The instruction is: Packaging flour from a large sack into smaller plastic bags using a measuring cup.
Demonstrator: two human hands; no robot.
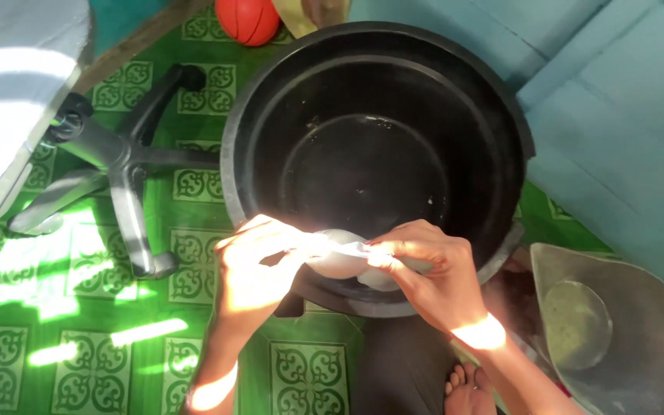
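A large black round tub (501, 115) stands on the floor in front of me, with nothing visible inside. Over its near rim both my hands hold a small pale, whitish object (340, 257); its kind is hard to tell in the bright sun. My left hand (251, 265) pinches its left end. My right hand (432, 273) grips its right side with fingers curled around it. My bare toes (466, 388) show below.
A grey metal bucket (639, 338) sits at the lower right. An office chair with a dark star base (121, 165) stands on the left. An orange ball (247, 19) lies at the top. Green patterned flooring (309, 376) and a light blue surface (616, 115) surround the tub.
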